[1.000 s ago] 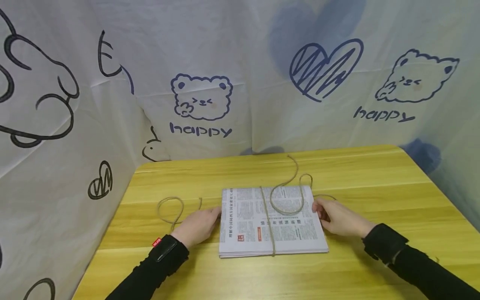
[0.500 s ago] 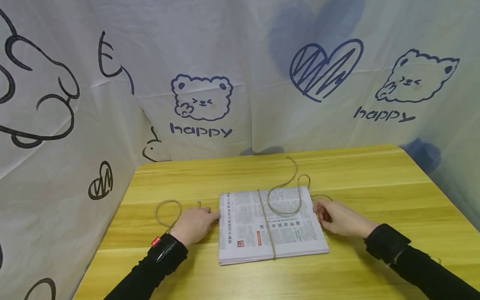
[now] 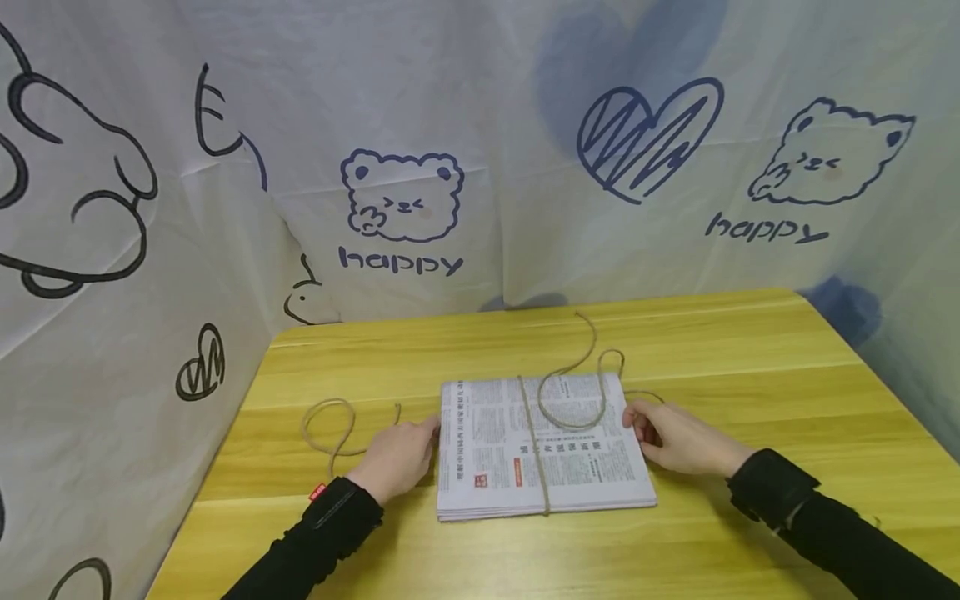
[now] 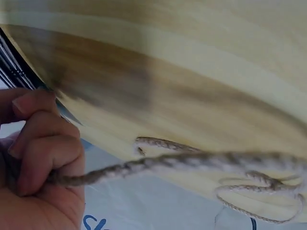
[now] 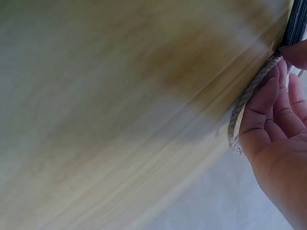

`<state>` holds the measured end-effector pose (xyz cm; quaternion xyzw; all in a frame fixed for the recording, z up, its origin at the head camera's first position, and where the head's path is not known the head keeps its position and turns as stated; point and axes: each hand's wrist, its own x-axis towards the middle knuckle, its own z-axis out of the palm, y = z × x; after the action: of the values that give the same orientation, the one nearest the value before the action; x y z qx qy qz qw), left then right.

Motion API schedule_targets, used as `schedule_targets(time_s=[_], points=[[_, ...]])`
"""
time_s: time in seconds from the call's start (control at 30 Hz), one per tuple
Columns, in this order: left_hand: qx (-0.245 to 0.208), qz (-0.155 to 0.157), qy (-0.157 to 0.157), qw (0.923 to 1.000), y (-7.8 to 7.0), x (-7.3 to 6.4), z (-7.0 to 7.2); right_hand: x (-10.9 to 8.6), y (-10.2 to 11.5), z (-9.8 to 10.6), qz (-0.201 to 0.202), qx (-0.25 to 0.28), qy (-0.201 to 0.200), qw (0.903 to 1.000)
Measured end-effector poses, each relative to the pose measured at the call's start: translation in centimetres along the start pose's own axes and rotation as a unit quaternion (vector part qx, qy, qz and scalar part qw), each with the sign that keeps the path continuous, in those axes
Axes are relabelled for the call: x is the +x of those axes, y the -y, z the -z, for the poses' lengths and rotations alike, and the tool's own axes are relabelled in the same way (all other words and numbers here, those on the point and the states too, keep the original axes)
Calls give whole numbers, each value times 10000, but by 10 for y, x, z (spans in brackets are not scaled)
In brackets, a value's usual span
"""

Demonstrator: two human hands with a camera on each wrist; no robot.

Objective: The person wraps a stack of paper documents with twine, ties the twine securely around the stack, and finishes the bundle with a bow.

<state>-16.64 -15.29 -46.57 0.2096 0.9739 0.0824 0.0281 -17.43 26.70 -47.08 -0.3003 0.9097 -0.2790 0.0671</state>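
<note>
A stack of folded newspapers (image 3: 487,450) lies on the table, with a strand of beige twine (image 3: 537,442) running front to back over it. More twine loops over the stack's far right corner. My left hand (image 3: 401,457) is at the left edge. In the left wrist view, its curled fingers (image 4: 45,143) grip a length of twine (image 4: 192,162) that trails away over the table. At the right edge, my right hand (image 3: 678,437) pinches the twine (image 5: 243,98) between thumb and fingertips, close against the stack's side in the right wrist view.
The wood-grain table (image 3: 600,554) has its far edge close to a white curtain (image 3: 517,208) printed with blue drawings. A loose twine loop (image 3: 330,404) lies left of the stack. Another twine tail (image 3: 591,337) reaches toward the far edge.
The stack's left side slid toward me, then partly back. My left hand shifted slightly with it, and the twine loop at left changed shape. My right hand stayed nearly in place.
</note>
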Motion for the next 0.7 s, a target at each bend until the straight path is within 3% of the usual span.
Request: schedule_targets(time_s=[0.33,0.53,0.63,0.7], points=[[380,-58,205,9991,3,-5,8,0,0,2,5,-328,-23,9995],[836,-178,118,9963,4,-3,7,-4,-4,7,143,-463,53,9988],[716,-179,204,9971,8,-2,9,-7,-8,12,84,-471,169,9987],[489,-150,255,9984,12,-4,10,-9,-11,15,-162,-366,210,9990]])
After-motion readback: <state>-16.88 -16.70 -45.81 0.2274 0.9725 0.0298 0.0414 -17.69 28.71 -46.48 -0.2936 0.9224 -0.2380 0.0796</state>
